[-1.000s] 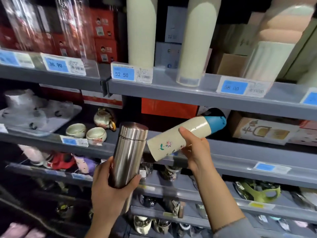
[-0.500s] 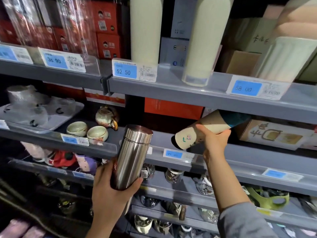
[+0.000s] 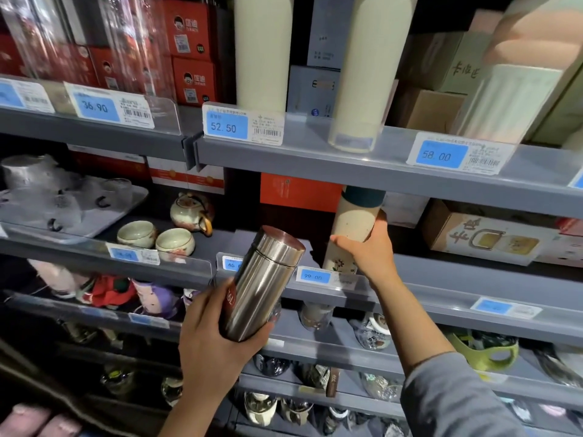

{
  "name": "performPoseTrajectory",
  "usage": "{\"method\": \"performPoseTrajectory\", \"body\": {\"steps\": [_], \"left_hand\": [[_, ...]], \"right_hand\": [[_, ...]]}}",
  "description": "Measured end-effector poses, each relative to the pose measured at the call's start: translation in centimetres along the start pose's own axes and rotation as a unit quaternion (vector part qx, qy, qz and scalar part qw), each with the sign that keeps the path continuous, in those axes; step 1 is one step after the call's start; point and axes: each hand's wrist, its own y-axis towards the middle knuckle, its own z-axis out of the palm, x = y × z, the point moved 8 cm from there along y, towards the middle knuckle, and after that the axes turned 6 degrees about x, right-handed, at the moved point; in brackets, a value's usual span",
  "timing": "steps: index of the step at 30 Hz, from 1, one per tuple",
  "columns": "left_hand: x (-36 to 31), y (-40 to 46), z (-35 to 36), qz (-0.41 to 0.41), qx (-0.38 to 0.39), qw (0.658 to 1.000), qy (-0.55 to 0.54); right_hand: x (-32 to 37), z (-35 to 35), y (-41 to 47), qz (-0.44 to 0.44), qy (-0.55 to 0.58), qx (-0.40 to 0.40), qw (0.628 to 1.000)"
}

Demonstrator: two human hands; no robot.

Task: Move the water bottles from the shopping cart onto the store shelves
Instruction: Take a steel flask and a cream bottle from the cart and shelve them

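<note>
Grey store shelves (image 3: 362, 171) rise in dim tiers with blue price tags (image 3: 225, 126). The right hand (image 3: 367, 250) clamps a cream bottle (image 3: 351, 228) upright on the middle shelf; the left hand (image 3: 214, 335) grips a tilted steel flask (image 3: 262, 285) in front.

Grey metal store shelves (image 3: 362, 165), several tiers, blue price tags (image 3: 228, 126) on clear front lips; dim light on lower tiers.
</note>
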Motion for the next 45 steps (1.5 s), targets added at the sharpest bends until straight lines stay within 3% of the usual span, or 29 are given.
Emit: {"method": "performPoseTrajectory", "body": {"steps": [6, 9, 11, 12, 14, 17, 24, 30, 32, 34, 36, 40, 45], "left_hand": [[0.5, -0.4, 0.1, -0.019, 0.005, 0.999, -0.037], [1.0, -0.5, 0.3, -0.044, 0.004, 0.997, -0.065], [1.2, -0.4, 0.6, -0.06, 0.002, 0.995, -0.083], [1.2, -0.3, 1.0, -0.07, 0.002, 0.993, -0.092], [1.2, -0.2, 1.9, -0.091, 0.01, 0.99, -0.109], [0.3, -0.2, 3.3, -0.1, 0.027, 0.987, -0.122], [-0.5, 0.4, 3.5, -0.042, 0.069, 0.987, -0.137], [1.0, 0.7, 2.0, -0.039, 0.13, 0.973, -0.187], [3.0, -0.2, 1.0, -0.048, 0.119, 0.972, -0.194], [6.4, -2.1, -0.2, -0.079, 0.065, 0.983, -0.15], [10.4, -5.1, -0.7, -0.102, 0.031, 0.994, -0.025], [17.1, -11.1, 2.1, -0.13, 0.127, 0.96, 0.211], [19.4, -12.0, 3.7, -0.157, 0.188, 0.933, 0.265]], "right_hand": [[-0.6, 0.2, -0.9, -0.009, -0.024, -0.016, 1.0], [0.7, -1.8, -4.7, -0.08, -0.045, -0.11, 0.99], [2.1, -1.8, -8.3, -0.133, -0.036, -0.129, 0.982], [2.5, -0.8, -9.9, -0.13, -0.017, -0.09, 0.987], [3.4, 3.1, -12.2, -0.089, 0.033, 0.07, 0.993], [4.7, 8.0, -14.1, -0.05, 0.04, 0.252, 0.966], [3.3, 9.2, -12.9, 0.063, 0.142, 0.255, 0.954], [4.4, 11.4, -10.6, 0.054, 0.118, 0.23, 0.964], [4.6, 11.9, -8.8, 0.07, 0.144, 0.216, 0.963], [5.0, 12.2, -6.9, 0.087, 0.168, 0.189, 0.964], [5.2, 12.4, -5.4, 0.107, 0.198, 0.159, 0.961], [5.5, 13.0, -3.6, 0.151, 0.258, 0.148, 0.943], [5.6, 13.0, -1.9, 0.184, 0.328, 0.08, 0.923]]}}
